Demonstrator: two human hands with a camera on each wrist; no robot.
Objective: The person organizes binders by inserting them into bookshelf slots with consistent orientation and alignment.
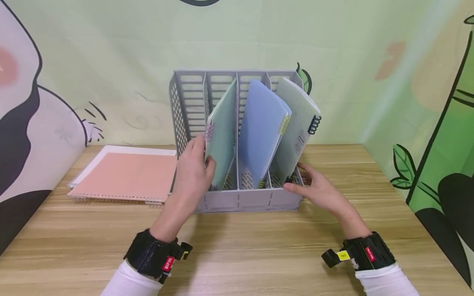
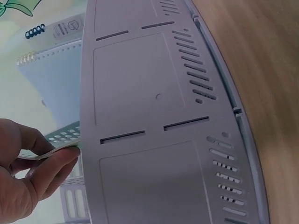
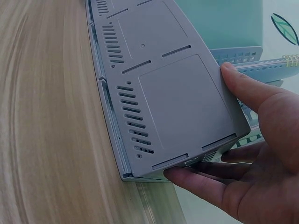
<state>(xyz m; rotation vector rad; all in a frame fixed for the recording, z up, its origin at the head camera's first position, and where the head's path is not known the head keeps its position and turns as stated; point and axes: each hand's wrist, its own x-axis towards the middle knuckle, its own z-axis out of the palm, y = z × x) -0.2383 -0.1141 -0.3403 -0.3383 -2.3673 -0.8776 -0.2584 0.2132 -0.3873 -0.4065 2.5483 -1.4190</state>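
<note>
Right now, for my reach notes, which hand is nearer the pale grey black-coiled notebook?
Right: the right hand grips the lavender-grey plastic organizer beside the pale notebook; the left hand pinches the teal coiled notebook farther left.

green notebook (image 1: 223, 139), blue notebook (image 1: 259, 127), salmon-pink notebook (image 1: 127, 172); lavender-grey slotted organiser (image 1: 253, 200); brown wood-grain table (image 1: 255, 255); white sleeves (image 1: 385, 281).

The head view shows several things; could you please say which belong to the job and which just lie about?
Likely in the job:
green notebook, pinched by the left hand
grey organizer, gripped at a corner by the right hand

Apparently just there, untouched:
blue notebook and pale notebook, standing in the organizer
pink notebook, overlapping a white notebook on the table
</note>
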